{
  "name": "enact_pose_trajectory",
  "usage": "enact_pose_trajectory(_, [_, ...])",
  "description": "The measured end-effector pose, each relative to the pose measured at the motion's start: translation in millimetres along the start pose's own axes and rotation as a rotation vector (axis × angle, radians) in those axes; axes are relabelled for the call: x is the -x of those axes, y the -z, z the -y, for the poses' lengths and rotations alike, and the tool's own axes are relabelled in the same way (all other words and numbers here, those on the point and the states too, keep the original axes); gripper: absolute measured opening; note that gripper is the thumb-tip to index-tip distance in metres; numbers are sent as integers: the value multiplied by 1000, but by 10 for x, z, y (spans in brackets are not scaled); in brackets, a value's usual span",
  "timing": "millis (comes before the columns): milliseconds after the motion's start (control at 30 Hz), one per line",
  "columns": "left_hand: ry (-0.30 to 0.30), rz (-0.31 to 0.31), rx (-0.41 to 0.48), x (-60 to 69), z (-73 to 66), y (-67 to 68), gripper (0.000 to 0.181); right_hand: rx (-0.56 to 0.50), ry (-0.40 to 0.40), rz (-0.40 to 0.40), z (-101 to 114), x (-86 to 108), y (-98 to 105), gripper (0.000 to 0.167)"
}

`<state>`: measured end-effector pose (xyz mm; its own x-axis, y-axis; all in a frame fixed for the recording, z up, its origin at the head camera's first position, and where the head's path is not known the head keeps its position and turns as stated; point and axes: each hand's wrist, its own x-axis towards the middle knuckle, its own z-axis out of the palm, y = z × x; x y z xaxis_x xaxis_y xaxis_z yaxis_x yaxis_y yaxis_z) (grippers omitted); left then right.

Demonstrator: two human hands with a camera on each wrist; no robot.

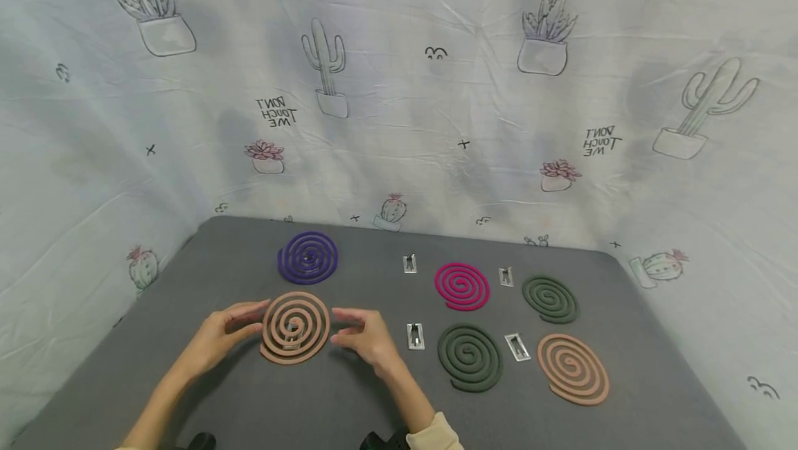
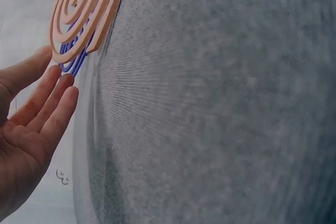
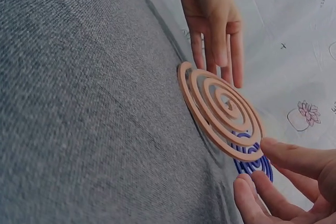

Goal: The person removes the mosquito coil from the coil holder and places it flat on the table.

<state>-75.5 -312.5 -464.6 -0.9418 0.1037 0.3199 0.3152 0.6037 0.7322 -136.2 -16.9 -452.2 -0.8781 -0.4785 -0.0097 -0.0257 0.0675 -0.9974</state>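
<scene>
An orange spiral coil [image 1: 287, 362] lies at the left front of the grey cloth, over a small metal stand [image 1: 291, 346] that shows through its rings. At its left edge is my left hand [image 1: 215, 339], thumb and fingers apart; in the left wrist view this hand [image 2: 31, 129] has its thumb by the coil [image 2: 112, 3]. My right hand [image 1: 370, 339] is beside the right edge, a narrow gap showing there. The right wrist view has the right hand [image 3: 294, 187] with thumb at the coil's rim and the left hand [image 3: 212, 14] across from it.
Behind lies a purple coil [image 1: 308, 282]. On the right are a magenta coil [image 1: 461, 308], green coils [image 1: 470, 388] [image 1: 551, 318] and another orange coil [image 1: 589, 402], with several metal stands [image 1: 409, 263] between them. A printed white curtain [image 1: 399, 111] surrounds the table.
</scene>
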Motion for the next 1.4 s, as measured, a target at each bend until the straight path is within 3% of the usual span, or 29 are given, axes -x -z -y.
enact_pose_trajectory(367, [46, 34, 3, 59, -19, -10, 38, -25, 1, 34, -16, -4, -117, 37])
enact_pose_trajectory(700, [11, -28, 34, 54, 117, -27, 31, -107, -47, 20, -12, -26, -182, 39])
enact_pose_trajectory(900, [72, 18, 43, -10, 15, 2, 29, -83, -23, -20, -29, -50, -206, 46])
enact_pose_trajectory(1200, [202, 93, 157, -69, -54, 35, 33, -26, 27, -87, -78, -87, -222, 53])
enact_pose_trajectory(1400, [189, 100, 201, -91, -83, 45, 36, 45, 54, -122, -64, -127, -227, 58])
